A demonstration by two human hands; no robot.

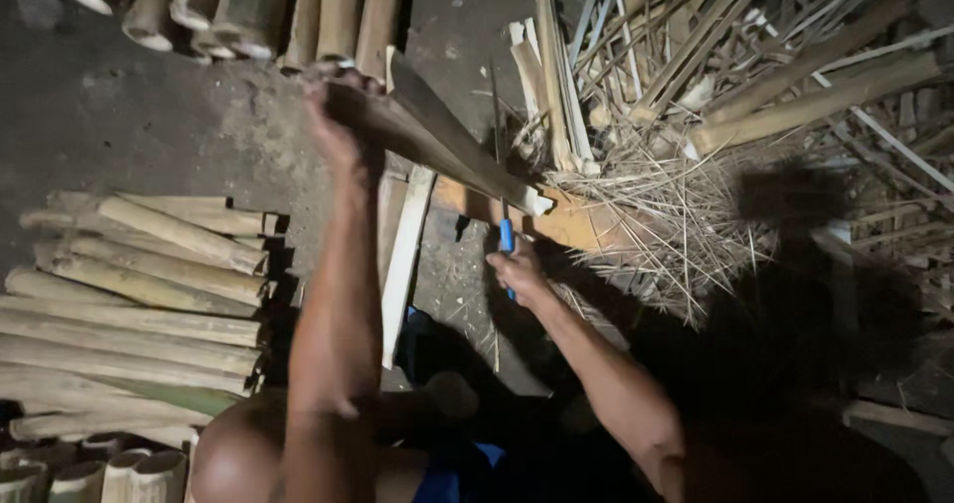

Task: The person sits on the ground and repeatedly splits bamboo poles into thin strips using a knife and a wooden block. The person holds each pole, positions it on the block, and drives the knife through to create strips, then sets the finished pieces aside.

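Note:
My left hand [336,115] is raised and grips the upper end of a split bamboo piece [452,150]. The piece slants down to the right, and its lower end rests on a wooden block [576,220] on the floor. My right hand [517,269] holds a knife by its blue handle [507,237]. The thin dark blade [496,135] stands upright against the bamboo piece near its lower end.
A stack of cut bamboo halves [139,304] lies at the left. Bamboo tube sections [248,6] stand at the top left. A heap of split strips and thin shavings [735,76] fills the right. One flat slat [402,264] lies by my knee.

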